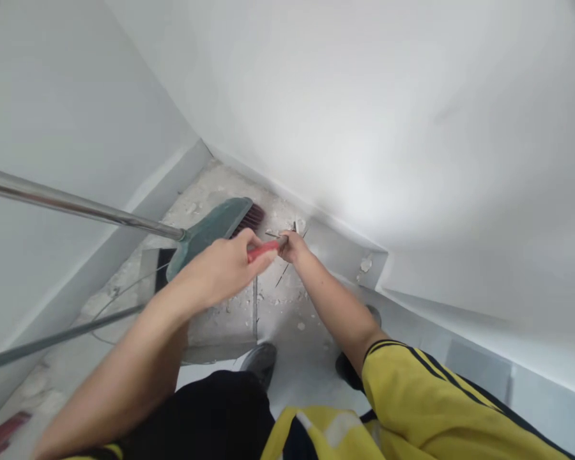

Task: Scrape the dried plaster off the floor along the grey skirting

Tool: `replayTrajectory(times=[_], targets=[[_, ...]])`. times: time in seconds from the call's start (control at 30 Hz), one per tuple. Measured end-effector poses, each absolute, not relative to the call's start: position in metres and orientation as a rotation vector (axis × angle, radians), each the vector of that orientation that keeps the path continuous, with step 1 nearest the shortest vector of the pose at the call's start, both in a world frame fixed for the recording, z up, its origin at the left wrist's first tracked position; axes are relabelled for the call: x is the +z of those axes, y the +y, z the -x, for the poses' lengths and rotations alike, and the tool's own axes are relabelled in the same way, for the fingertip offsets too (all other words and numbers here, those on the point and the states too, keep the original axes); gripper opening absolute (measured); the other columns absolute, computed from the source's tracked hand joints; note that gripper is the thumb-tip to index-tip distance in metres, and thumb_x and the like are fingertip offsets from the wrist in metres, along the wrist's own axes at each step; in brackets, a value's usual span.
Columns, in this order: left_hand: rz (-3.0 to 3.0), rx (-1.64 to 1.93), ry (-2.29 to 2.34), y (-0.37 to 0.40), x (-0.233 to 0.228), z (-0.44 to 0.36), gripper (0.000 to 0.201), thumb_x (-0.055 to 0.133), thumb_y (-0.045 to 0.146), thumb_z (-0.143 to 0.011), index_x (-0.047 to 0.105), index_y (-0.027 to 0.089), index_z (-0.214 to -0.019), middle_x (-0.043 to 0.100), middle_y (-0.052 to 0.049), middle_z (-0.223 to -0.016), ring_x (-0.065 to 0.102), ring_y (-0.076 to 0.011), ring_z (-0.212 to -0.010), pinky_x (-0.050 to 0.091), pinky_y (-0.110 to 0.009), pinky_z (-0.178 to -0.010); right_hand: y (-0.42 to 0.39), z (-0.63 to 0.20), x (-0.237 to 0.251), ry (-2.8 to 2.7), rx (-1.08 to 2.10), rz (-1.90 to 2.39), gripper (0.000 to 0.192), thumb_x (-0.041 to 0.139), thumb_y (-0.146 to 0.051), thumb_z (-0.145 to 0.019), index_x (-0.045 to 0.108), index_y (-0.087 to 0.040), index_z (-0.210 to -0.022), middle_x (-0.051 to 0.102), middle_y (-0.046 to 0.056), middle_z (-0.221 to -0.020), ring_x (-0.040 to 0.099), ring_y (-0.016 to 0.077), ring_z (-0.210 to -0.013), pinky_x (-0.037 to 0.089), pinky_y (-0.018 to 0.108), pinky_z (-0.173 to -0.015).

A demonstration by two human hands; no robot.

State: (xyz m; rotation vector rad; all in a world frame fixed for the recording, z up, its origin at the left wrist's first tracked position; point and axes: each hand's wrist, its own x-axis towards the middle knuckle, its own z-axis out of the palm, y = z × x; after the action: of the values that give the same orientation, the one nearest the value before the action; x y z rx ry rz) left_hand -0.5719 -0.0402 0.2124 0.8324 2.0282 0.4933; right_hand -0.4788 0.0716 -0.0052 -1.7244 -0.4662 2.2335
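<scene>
My left hand (225, 265) is closed around the red handle of a tool (264, 249). The tool's dark end reaches to my right hand, and its kind does not show. My right hand (293, 246) is closed at that end, low over the floor by the wall. Thin dark strands (282, 273) stick out around its fingers in several directions. A green broom head (215, 220) with dark red bristles lies just beyond my left hand, its metal handle (76, 203) running off to the left.
A long-handled dustpan (220, 348) stands partly behind my left arm, with a dark pole (57, 338) beside it. Whitish debris (301, 326) is scattered over the floor. Pale walls (364, 128) meet in a corner ahead. A red object (2, 437) lies at lower left.
</scene>
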Motion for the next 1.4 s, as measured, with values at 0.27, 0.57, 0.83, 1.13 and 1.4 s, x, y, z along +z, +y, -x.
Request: replayTrajectory(times=[0.27, 0.57, 0.83, 1.13, 1.4], targets=[[-0.928, -0.080, 1.280, -0.052, 0.135, 0.543, 0.018, 0.063, 0.031, -0.061, 0.054, 0.019, -0.070, 0.061, -0.003, -0.051, 0.054, -0.0182, -0.040, 0.032, -0.022, -0.034, 0.064, 0.425, 0.004, -0.046, 2.081, 1.662, 0.025, 0.039, -0.034, -0.086, 0.036, -0.020, -0.066, 0.038, -0.005, -0.044, 0.043, 0.0088, -0.037, 0.033, 0.017, -0.034], [-0.859, 0.071, 1.179, -0.042, 0.048, 0.445, 0.040, 0.067, 0.037, -0.059, 0.061, 0.016, -0.093, 0.064, -0.005, -0.066, 0.059, -0.0173, -0.064, 0.042, -0.024, -0.060, 0.037, 0.289, -0.034, -1.340, 1.518, 1.951, 0.019, 0.055, -0.034, -0.077, 0.041, -0.021, -0.074, 0.046, -0.009, -0.043, 0.044, 0.0084, -0.033, 0.032, 0.017, -0.037], [-0.476, 0.342, 1.337, 0.035, 0.002, 0.381, 0.052, 0.046, 0.061, -0.076, 0.055, 0.013, -0.095, 0.063, -0.014, -0.095, 0.060, -0.0182, -0.074, 0.044, -0.024, -0.057, 0.032, 0.240, -0.017, -1.487, 1.686, 1.723, 0.020, 0.054, -0.024, -0.072, 0.047, -0.021, -0.091, 0.053, -0.006, -0.057, 0.050, 0.0094, -0.047, 0.039, 0.020, -0.046], [-0.194, 0.826, 1.421, 0.066, -0.025, 0.275, 0.033, 0.027, 0.048, -0.091, 0.041, 0.018, -0.086, 0.048, 0.004, -0.057, 0.049, -0.0086, -0.043, 0.043, -0.021, -0.047, -0.017, 0.139, -0.018, -0.894, 2.440, 1.470, 0.027, 0.060, -0.042, -0.072, 0.043, -0.024, -0.083, 0.050, -0.005, -0.054, 0.047, 0.0112, -0.037, 0.036, 0.023, -0.035], [-0.237, 0.956, 1.507, 0.088, -0.034, 0.250, 0.037, 0.032, 0.052, -0.088, 0.044, 0.017, -0.085, 0.047, 0.002, -0.049, 0.048, -0.0109, -0.040, 0.039, -0.023, -0.047, 0.009, 0.110, -0.019, -0.847, 2.417, 1.582, 0.035, 0.051, -0.056, -0.077, 0.047, -0.022, -0.071, 0.043, -0.005, -0.046, 0.039, 0.0099, -0.029, 0.030, 0.022, -0.029]])
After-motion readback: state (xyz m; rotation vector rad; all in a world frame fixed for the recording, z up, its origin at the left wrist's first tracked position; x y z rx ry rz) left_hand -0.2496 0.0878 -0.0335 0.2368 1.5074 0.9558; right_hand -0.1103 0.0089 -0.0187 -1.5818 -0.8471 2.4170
